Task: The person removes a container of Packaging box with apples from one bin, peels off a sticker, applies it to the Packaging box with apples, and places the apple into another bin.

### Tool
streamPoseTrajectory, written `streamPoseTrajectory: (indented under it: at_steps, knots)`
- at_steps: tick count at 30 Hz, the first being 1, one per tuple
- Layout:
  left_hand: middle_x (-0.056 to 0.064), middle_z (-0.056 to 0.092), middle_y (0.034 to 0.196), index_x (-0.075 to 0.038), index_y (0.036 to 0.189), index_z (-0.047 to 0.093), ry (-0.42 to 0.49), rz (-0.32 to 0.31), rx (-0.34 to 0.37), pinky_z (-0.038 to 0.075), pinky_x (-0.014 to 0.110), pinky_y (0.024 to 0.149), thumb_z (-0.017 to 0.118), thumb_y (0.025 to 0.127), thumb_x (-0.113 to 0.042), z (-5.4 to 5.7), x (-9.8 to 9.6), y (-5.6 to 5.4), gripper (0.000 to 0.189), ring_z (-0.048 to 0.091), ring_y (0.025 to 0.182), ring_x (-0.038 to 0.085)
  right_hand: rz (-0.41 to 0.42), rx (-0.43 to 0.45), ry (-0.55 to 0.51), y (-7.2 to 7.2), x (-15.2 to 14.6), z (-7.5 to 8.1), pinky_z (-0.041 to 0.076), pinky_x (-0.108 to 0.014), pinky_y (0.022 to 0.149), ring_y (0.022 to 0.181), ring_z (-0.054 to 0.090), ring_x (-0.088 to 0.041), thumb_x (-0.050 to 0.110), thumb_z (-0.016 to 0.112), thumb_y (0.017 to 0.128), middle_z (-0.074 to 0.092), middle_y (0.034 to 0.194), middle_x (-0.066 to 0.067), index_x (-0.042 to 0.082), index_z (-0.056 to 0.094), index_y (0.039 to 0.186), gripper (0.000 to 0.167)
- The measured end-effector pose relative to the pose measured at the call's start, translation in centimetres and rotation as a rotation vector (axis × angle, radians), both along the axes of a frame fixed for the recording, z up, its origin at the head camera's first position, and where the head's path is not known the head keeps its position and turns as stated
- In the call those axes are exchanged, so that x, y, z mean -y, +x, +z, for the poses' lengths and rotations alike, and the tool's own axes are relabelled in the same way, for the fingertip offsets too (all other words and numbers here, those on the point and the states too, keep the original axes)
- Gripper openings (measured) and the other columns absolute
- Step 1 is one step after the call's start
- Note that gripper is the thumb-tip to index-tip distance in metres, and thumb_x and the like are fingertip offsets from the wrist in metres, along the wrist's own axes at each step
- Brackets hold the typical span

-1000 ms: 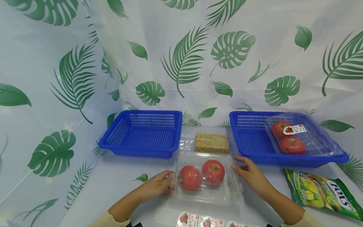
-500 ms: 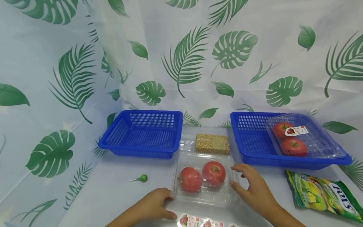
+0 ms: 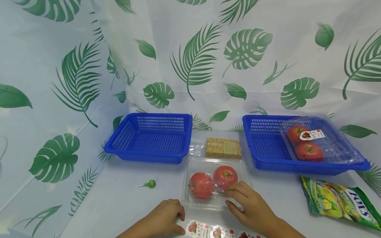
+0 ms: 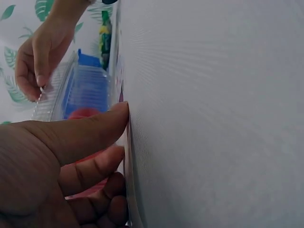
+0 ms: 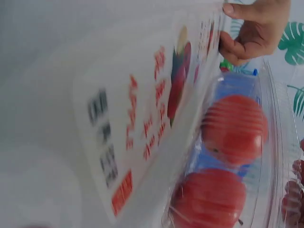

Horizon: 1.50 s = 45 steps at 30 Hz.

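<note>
A clear clamshell box (image 3: 205, 203) with two red apples (image 3: 225, 177) inside sits on the table before me. Below it lies a strip of white apple labels (image 3: 197, 229), partly out of frame at the bottom. At the strip's left end, my left hand (image 3: 166, 216) rests its thumb and fingertips along the edge, as the left wrist view shows. My right hand (image 3: 253, 210) is over the box's lower right corner, fingers loosely bent, nothing visible between them. In the right wrist view, the label strip (image 5: 142, 114) appears close up, beside the boxed apples (image 5: 235, 128).
Behind the box lies a packet of yellow kernels (image 3: 223, 148). Blue baskets stand at the back left (image 3: 148, 155) and back right (image 3: 268, 165); the right one holds a labelled apple box (image 3: 339, 148). A lollipop (image 3: 150, 183) lies left, a Foxs candy bag (image 3: 339, 201) right.
Both hands have come away from the sides of the apple box. My left hand has moved down to the label strip, and my right hand has moved down and left across the box's corner.
</note>
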<state>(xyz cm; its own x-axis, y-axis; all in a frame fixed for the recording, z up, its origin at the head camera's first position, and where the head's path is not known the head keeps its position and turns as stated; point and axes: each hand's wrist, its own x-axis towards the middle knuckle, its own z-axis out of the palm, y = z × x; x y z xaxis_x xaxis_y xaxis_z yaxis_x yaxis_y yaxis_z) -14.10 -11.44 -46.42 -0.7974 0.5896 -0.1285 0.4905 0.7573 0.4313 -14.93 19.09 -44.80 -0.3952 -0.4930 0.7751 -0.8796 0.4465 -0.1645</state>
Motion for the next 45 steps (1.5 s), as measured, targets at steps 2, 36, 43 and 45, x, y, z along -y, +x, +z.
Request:
streamPoseTrajectory:
  at_steps: [2,36,43,45]
  knots:
    - [-0.02,0.049,0.081,-0.028,0.077,0.065,0.008,-0.01,0.015,0.042,0.023,0.072,0.087,0.068,-0.036,0.1,0.0,0.1,0.025,0.045,0.077,0.001,0.025,-0.005,0.011,0.1,0.2,0.0,0.045,-0.018,0.088,0.094,0.058,-0.014,0.029,0.051,0.101,0.064,0.102,0.005,0.015,0.069,0.1,0.023]
    - [-0.009,0.066,0.083,0.002,0.096,0.065,0.704,-0.205,0.659,0.05,0.018,0.072,0.069,0.09,-0.01,2.8,-1.9,0.2,0.014,0.058,0.076,0.0,0.187,-0.011,0.014,2.1,2.6,1.9,0.049,-0.02,0.083,0.089,0.058,-0.01,0.023,0.06,0.098,0.064,0.096,0.006,0.014,0.069,0.097,0.013]
    - [-0.007,0.063,0.077,0.011,0.096,0.061,0.856,-0.161,0.666,0.04,0.013,0.057,0.068,0.09,-0.006,3.6,-3.4,0.2,0.019,0.053,0.068,0.0,0.33,0.022,-0.072,3.3,3.8,4.2,0.05,-0.015,0.074,0.081,0.059,-0.006,0.014,0.062,0.097,0.064,0.09,0.003,0.008,0.068,0.097,0.008]
    - [-0.006,0.062,0.075,0.011,0.094,0.061,0.858,-0.152,0.666,0.038,0.013,0.054,0.068,0.089,-0.007,3.8,-3.6,0.2,0.02,0.05,0.065,0.0,0.354,0.011,-0.081,3.5,4.1,4.9,0.048,-0.012,0.073,0.079,0.058,-0.005,0.014,0.063,0.096,0.063,0.088,0.003,0.007,0.068,0.095,0.008]
